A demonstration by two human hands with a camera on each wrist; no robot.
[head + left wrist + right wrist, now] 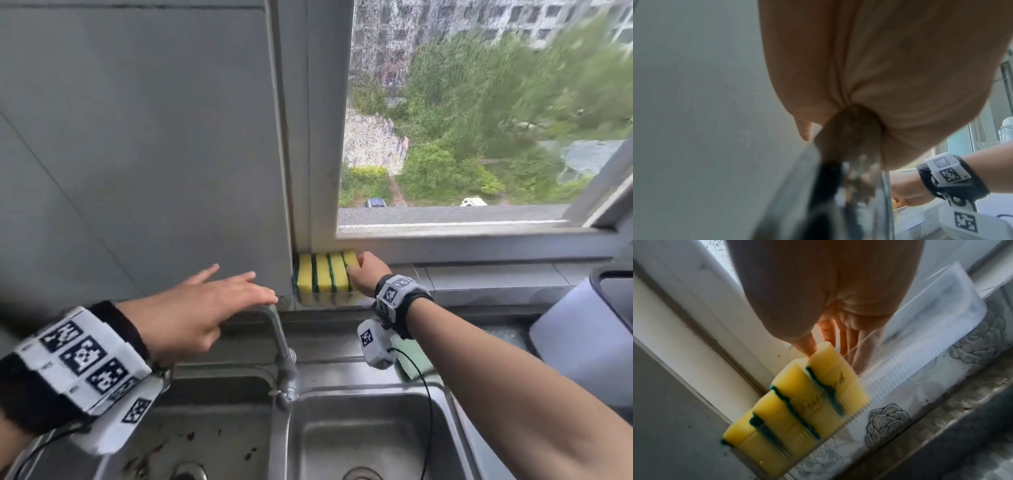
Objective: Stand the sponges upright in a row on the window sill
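Note:
Several yellow sponges with green scouring layers [323, 277] stand upright side by side at the left end of the window sill [479, 277], against the wall corner. They sit in a clear plastic tray [920, 321]. My right hand [358, 265] is at the right end of the row. Its thumb and fingers pinch the rightmost sponge [836, 379] near its top. My left hand [239, 284] hovers flat with spread fingers over the faucet [284, 353], left of the sponges, holding nothing.
Below the sill lies a double steel sink [359, 428], and a green cloth [411, 363] lies on its back ledge. A white rounded object [582, 342] stands at the right. A grey tiled wall [137, 137] fills the left. The sill to the right of the tray is bare.

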